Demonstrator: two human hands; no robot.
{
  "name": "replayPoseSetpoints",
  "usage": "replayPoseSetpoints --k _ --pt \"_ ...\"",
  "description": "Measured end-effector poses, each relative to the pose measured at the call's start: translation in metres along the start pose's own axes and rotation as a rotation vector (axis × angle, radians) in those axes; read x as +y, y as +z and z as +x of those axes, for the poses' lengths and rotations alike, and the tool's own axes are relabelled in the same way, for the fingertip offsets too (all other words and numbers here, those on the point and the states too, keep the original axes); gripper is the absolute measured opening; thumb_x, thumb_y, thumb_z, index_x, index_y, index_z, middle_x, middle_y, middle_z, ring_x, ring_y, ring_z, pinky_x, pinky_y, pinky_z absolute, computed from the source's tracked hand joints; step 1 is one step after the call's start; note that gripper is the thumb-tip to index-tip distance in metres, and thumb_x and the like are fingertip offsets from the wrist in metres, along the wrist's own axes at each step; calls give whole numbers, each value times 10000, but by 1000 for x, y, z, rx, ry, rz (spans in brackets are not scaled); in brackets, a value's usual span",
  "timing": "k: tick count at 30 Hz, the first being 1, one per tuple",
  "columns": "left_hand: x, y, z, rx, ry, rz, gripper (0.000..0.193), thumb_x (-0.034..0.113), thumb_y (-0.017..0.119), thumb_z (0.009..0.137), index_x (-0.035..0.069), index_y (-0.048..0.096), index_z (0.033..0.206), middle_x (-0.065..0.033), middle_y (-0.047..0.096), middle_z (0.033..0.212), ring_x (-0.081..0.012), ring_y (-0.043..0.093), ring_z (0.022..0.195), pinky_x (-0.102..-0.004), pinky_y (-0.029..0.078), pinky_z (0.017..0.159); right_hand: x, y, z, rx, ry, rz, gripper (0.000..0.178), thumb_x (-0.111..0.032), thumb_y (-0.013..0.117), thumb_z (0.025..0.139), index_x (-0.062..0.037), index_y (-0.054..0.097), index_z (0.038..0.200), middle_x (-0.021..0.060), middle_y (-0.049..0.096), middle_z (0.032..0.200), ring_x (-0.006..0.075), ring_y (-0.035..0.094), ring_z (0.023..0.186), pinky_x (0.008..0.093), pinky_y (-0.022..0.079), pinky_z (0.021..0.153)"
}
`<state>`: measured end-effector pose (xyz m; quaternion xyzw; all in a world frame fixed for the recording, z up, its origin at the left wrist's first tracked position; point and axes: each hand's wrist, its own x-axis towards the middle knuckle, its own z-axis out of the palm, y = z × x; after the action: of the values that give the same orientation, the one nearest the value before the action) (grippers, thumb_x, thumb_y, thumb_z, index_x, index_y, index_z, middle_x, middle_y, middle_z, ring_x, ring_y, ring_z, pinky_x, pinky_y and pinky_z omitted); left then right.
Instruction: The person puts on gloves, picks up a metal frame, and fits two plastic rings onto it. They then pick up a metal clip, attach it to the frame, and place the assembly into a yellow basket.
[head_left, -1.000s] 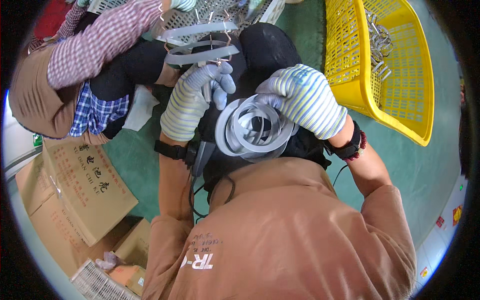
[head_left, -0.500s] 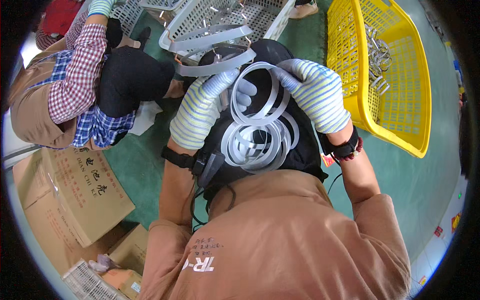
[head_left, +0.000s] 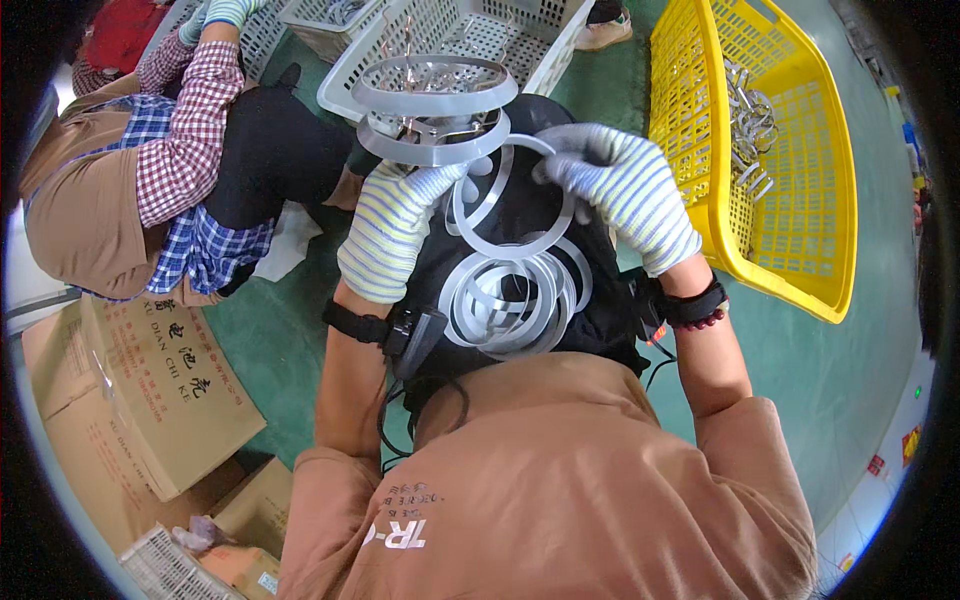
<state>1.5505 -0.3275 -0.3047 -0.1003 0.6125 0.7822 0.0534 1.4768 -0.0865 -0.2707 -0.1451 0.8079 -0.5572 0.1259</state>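
My gloved left hand (head_left: 388, 228) is closed around the underside of a metal frame with copper-coloured prongs, which carries two light-grey oval rings (head_left: 435, 102) one above the other. The grip itself is partly hidden behind the rings. My gloved right hand (head_left: 622, 190) pinches the upper right edge of a loose pale flat ring (head_left: 515, 249); a second band overlaps it, and I cannot tell whether that is a separate ring. The loose ring's left side hangs beside my left fingers. Several similar rings (head_left: 455, 305) lie heaped on the black cloth over my lap.
A white slotted crate (head_left: 345, 98) with metal pieces stands ahead. To the right is a yellow basket (head_left: 712, 200) holding metal clips (head_left: 750, 125). A co-worker in a checked sleeve (head_left: 195, 145) sits at the left. Cardboard boxes (head_left: 170, 390) are stacked at lower left.
The framed rings have shifted slightly right and turned more level in my left hand. The loose ring has dropped a little and tilted. The co-worker's arm has moved right.
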Motion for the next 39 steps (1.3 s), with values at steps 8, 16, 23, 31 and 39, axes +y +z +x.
replayPoseSetpoints --k 8,16,23,31,39 --pt "8 -6 -2 128 92 151 255 259 655 1011 29 756 1056 -10 707 827 -56 533 648 -243 412 593 -10 -40 6 -69 269 422 325 -338 688 1005 -49 738 1146 -32 648 792 25 471 548 183 357 502" --pt "19 12 -11 105 258 438 231 211 672 1022 9 722 1121 -65 757 944 -122 693 841 -293 538 710 -62 -40 43 121 58 505 309 -232 756 962 -10 736 1175 6 697 826 17 520 599 174 383 540" --pt "23 24 -9 -29 149 307 365 238 668 1031 -20 655 1289 -106 756 1109 -151 706 978 -301 588 800 -101 -34 26 88 -61 110 360 -252 756 955 26 744 1184 56 754 906 73 651 814 248 533 748" --pt "27 23 -10 -52 125 298 327 139 643 1029 -10 645 1321 -89 740 1143 -138 705 989 -271 589 827 -92 -33 -4 71 -408 -295 339 -242 756 931 -33 752 1198 110 772 951 184 727 836 312 560 774" --pt "22 14 -7 -59 188 480 311 154 663 1016 -11 667 1279 -90 755 1110 -140 717 944 -278 589 804 -94 -30 -6 128 -713 -778 472 -231 788 868 -121 702 1320 78 656 781 284 627 719 384 490 687"
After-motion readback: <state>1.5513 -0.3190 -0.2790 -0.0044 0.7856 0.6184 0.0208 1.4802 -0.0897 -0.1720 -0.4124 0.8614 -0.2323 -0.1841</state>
